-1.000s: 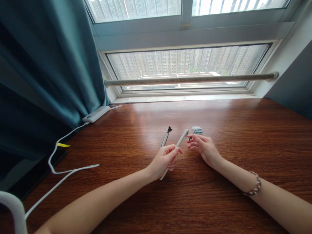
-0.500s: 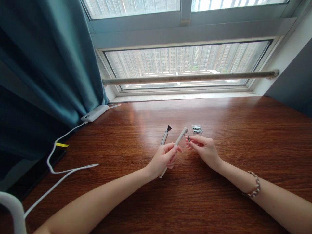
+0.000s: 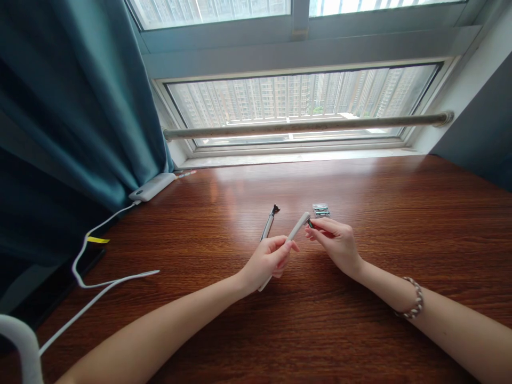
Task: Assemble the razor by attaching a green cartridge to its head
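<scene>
My left hand (image 3: 269, 261) is closed around the pale handle of a toothbrush (image 3: 298, 226), its bristle end tilted up and to the right. Between the thumb and fingertips of my right hand (image 3: 334, 240) is a small dark razor cartridge (image 3: 310, 224), right at the bristles; contact looks likely but is too small to be sure of. A silver razor handle (image 3: 268, 225) with a black end lies on the table behind my left hand. Just beyond my right fingers sits a clear case of razor cartridges (image 3: 320, 209).
Everything rests on a brown wooden table (image 3: 224, 341). A white power bank (image 3: 152, 186) with a white cable (image 3: 104, 285) lies at the left by the blue curtain (image 3: 100, 96). A metal rail (image 3: 308, 127) crosses the window at the back.
My right hand has brought the razor cartridge up to the toothbrush's bristles, closing the small gap between them. My left hand keeps its hold on the toothbrush.
</scene>
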Available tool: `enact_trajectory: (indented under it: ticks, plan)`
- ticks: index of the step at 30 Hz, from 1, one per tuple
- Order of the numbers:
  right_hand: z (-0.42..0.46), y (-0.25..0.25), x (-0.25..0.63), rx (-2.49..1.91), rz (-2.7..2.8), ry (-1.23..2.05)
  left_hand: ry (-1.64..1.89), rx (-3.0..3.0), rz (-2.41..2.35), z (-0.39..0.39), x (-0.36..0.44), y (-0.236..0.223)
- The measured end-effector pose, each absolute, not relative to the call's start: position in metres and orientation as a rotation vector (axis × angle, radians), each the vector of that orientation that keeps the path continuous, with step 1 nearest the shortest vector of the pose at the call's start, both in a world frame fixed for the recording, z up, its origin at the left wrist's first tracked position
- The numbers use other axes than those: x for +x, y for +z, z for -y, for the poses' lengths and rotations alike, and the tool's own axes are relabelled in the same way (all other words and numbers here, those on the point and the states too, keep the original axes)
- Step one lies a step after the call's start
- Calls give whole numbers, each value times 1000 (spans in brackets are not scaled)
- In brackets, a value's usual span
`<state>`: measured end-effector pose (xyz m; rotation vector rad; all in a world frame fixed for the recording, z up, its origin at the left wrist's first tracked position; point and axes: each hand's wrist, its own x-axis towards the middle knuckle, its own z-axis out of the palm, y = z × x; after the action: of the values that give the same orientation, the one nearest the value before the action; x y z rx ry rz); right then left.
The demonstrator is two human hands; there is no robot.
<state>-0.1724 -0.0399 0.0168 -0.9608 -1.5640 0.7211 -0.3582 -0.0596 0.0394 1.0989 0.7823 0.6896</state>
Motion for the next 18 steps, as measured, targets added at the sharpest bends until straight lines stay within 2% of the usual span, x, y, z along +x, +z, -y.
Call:
enact_trajectory:
  ticks: [8,18]
  plan:
    - [41,15,-175,-918,1496,847,763,1045,-730,60,-359,41]
    - [37,15,-178,-910,1139,1418,751,1076,-730,61,-359,41]
